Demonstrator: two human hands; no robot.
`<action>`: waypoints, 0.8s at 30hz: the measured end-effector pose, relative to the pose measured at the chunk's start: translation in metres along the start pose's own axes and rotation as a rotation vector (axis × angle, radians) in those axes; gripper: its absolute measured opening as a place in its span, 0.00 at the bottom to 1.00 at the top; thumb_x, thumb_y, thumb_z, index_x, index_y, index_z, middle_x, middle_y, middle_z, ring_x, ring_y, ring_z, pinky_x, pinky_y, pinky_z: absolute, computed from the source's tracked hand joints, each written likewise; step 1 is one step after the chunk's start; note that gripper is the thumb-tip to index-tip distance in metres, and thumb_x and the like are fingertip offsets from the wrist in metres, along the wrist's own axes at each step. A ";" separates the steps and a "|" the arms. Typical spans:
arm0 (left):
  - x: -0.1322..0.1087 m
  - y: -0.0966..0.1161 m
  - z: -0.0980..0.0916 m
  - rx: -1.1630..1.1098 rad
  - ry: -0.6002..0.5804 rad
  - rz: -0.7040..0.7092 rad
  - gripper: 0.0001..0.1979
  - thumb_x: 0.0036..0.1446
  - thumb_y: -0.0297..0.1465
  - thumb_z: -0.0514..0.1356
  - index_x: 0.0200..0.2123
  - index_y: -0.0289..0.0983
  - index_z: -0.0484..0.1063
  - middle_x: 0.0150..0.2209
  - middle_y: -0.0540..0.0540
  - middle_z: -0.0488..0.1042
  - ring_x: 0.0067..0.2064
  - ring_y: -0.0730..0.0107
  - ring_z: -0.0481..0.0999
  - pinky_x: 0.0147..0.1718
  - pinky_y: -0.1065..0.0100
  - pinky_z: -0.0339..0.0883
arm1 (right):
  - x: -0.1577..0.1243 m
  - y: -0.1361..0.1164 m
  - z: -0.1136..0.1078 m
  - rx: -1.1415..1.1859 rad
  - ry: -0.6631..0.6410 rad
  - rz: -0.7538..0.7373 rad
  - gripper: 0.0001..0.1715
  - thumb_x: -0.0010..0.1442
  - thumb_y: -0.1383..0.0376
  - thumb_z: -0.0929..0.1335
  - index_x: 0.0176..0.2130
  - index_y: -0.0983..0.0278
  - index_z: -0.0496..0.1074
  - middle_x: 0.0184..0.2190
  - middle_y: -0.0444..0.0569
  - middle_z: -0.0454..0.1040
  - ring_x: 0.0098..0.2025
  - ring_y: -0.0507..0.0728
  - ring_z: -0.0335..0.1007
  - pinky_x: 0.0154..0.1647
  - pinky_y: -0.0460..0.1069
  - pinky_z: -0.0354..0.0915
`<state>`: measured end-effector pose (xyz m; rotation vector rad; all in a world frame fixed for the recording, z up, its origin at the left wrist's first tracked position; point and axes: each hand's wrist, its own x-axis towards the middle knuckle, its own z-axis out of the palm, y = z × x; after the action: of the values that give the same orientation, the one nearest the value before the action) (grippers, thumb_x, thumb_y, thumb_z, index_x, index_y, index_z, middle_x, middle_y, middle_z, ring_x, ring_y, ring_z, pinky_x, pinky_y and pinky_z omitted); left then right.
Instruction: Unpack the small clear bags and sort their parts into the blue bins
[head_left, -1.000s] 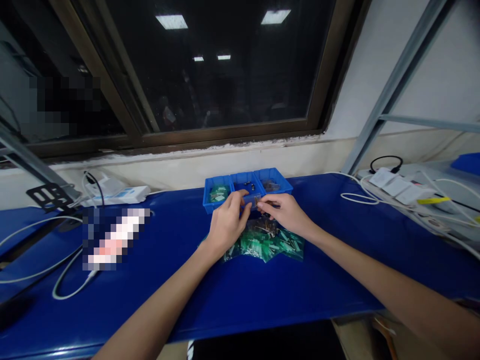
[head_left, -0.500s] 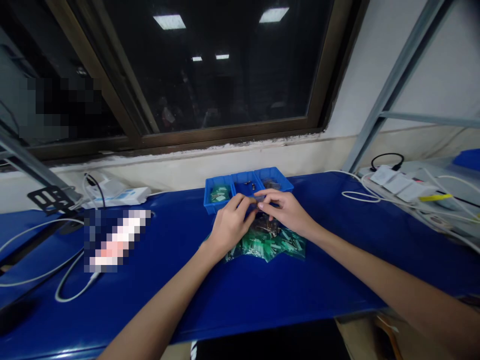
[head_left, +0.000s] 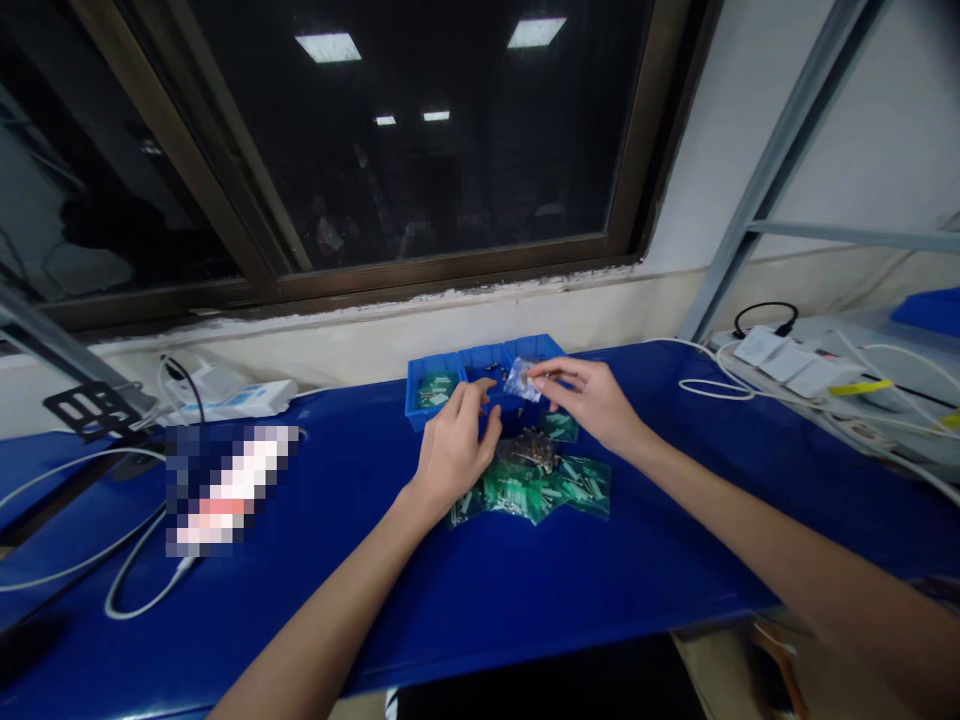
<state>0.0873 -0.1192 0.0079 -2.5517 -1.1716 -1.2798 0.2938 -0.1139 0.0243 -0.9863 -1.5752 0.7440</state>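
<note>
- Head view, hands: the right hand lifts a small clear plastic bag, its fingers pressed together on the bag's edge. The left hand shows nothing held, its fingers loosely curled and slightly apart at the front of the tray.
- The bag hangs over the middle of a blue three-compartment parts tray, close to the right compartment. Whether it touches the tray, I cannot tell.
- The left compartment carries green packets, the middle small dark metal parts.
- Just in front, a heap of green-packed bags lies on the blue desk, with a bag of dark metal pins on top.
- Farther off stand a power strip and a white cable.
- A light edge pinch seems right for so thin a bag: it keeps the contents visible and the bag clear of the tray.
</note>
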 end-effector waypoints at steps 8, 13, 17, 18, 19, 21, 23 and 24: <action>0.000 0.000 0.001 0.018 -0.036 0.022 0.12 0.66 0.29 0.51 0.52 0.37 0.63 0.43 0.44 0.71 0.39 0.68 0.74 0.38 0.64 0.73 | 0.021 0.030 -0.026 -0.178 0.188 0.105 0.20 0.55 0.63 0.70 0.48 0.63 0.74 0.44 0.54 0.76 0.31 0.55 0.74 0.23 0.48 0.65; -0.001 0.001 0.001 0.027 -0.048 0.028 0.11 0.66 0.28 0.51 0.51 0.38 0.64 0.44 0.43 0.72 0.41 0.66 0.75 0.38 0.65 0.73 | 0.011 0.017 -0.016 -0.256 -0.043 0.005 0.10 0.60 0.64 0.66 0.39 0.63 0.76 0.29 0.48 0.76 0.26 0.54 0.71 0.28 0.50 0.66; -0.001 0.001 0.001 0.038 -0.067 0.020 0.10 0.66 0.28 0.52 0.49 0.39 0.66 0.44 0.44 0.72 0.40 0.66 0.76 0.36 0.66 0.73 | 0.001 0.016 -0.001 -0.477 -0.227 -0.099 0.11 0.59 0.69 0.65 0.35 0.61 0.79 0.31 0.48 0.79 0.33 0.57 0.73 0.37 0.53 0.67; -0.001 0.001 0.001 0.040 -0.069 0.018 0.10 0.66 0.28 0.52 0.49 0.39 0.66 0.44 0.44 0.72 0.40 0.66 0.76 0.36 0.66 0.74 | -0.001 0.019 0.002 -0.527 -0.252 -0.132 0.14 0.59 0.71 0.65 0.36 0.60 0.79 0.35 0.48 0.80 0.36 0.58 0.74 0.41 0.54 0.67; -0.001 0.001 0.001 0.042 -0.071 0.017 0.09 0.66 0.28 0.52 0.48 0.39 0.66 0.45 0.44 0.71 0.40 0.66 0.76 0.36 0.66 0.74 | -0.002 0.024 0.004 -0.572 -0.272 -0.158 0.16 0.59 0.73 0.64 0.38 0.60 0.79 0.38 0.49 0.80 0.41 0.59 0.74 0.46 0.56 0.66; 0.000 0.001 0.002 0.042 -0.076 0.015 0.09 0.66 0.28 0.51 0.48 0.38 0.66 0.45 0.44 0.71 0.40 0.67 0.75 0.36 0.65 0.74 | -0.004 0.032 0.005 -0.653 -0.309 -0.193 0.20 0.60 0.75 0.62 0.42 0.60 0.79 0.41 0.50 0.79 0.47 0.61 0.71 0.50 0.58 0.65; 0.000 0.000 0.002 0.043 -0.082 0.014 0.09 0.66 0.28 0.51 0.47 0.38 0.67 0.45 0.44 0.71 0.39 0.67 0.75 0.37 0.65 0.74 | -0.004 0.037 0.005 -0.708 -0.347 -0.216 0.22 0.60 0.76 0.61 0.45 0.60 0.78 0.42 0.51 0.79 0.49 0.62 0.70 0.50 0.58 0.65; -0.001 0.000 0.002 0.045 -0.084 0.013 0.09 0.66 0.28 0.51 0.47 0.38 0.67 0.45 0.44 0.71 0.39 0.67 0.75 0.36 0.65 0.74 | -0.004 0.038 0.005 -0.725 -0.361 -0.225 0.23 0.60 0.77 0.60 0.46 0.61 0.78 0.42 0.51 0.79 0.49 0.62 0.70 0.50 0.58 0.65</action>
<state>0.0884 -0.1186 0.0059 -2.5996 -1.1824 -1.1412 0.2977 -0.1001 -0.0119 -1.1931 -2.3101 0.1795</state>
